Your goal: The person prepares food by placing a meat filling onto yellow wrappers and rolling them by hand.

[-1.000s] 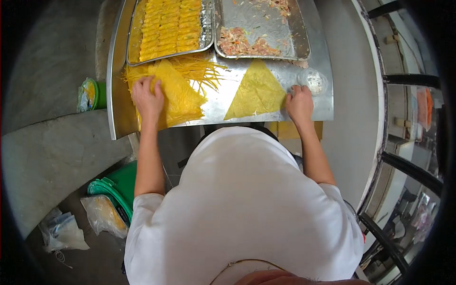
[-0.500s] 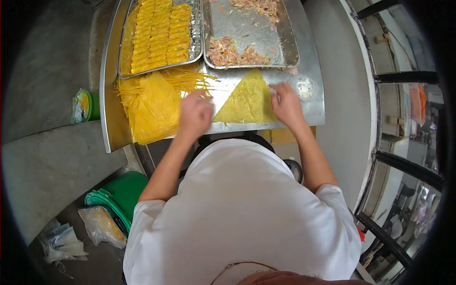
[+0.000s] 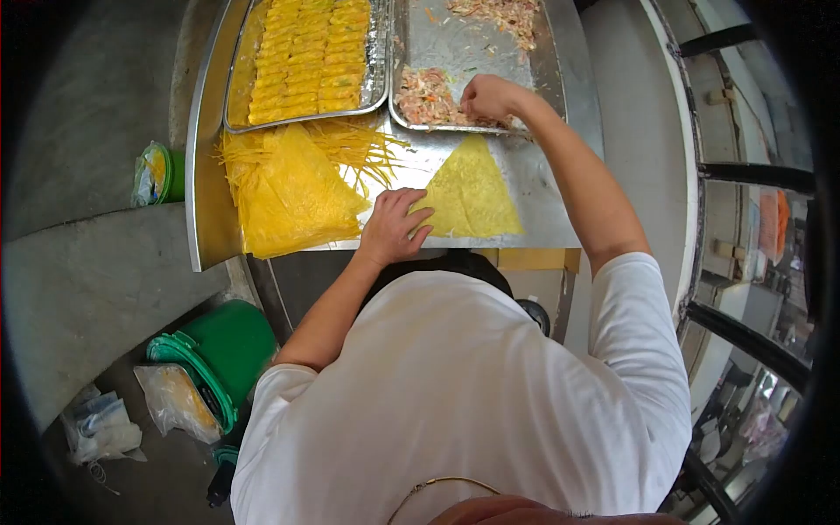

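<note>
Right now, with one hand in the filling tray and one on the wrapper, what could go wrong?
The wrapper lies at the front edge of the table, pinned only at one corner by the left hand; it may slide or tear. The right hand may spill filling onto the table.

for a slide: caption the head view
Left hand touches triangular yellow wrapper; right hand reaches minced filling in steel tray.

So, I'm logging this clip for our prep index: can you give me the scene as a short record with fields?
left hand: flat on the left corner of the triangular wrapper
right hand: fingers curled into the filling in the right tray
left tray: rows of yellow rolls
left of wrapper: wrapper stack, yellow strips
surface: steel table
</note>
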`<action>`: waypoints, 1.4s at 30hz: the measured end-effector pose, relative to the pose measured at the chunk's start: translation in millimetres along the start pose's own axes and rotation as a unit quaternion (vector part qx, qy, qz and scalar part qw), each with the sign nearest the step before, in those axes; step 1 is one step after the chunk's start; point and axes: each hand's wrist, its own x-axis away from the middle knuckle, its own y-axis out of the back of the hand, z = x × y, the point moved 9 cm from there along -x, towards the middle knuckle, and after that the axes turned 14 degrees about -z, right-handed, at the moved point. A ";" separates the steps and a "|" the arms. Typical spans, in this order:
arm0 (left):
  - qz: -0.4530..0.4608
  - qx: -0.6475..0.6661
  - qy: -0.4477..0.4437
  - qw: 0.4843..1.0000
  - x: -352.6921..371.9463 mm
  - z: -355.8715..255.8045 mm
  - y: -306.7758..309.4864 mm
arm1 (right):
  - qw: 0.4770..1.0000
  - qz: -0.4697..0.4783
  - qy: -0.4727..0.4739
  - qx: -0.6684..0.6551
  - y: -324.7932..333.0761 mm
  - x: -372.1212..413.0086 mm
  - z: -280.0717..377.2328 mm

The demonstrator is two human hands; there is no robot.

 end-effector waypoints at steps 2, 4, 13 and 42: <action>-0.004 -0.005 -0.008 1.000 -4.0 0.7 0.7 | 0.998 0.021 -0.018 -0.062 0.5 -4.6 -4.0; -0.010 -0.002 -0.011 1.000 -4.7 -2.1 1.4 | 0.997 0.041 0.052 0.045 1.9 9.6 16.3; -0.036 -0.052 -0.017 0.998 -9.3 -8.9 3.6 | 0.983 0.067 0.152 0.080 25.9 37.3 54.4; -0.060 -0.013 -0.025 0.998 6.5 6.3 4.7 | 0.945 -0.288 0.155 -0.001 -86.5 191.4 54.8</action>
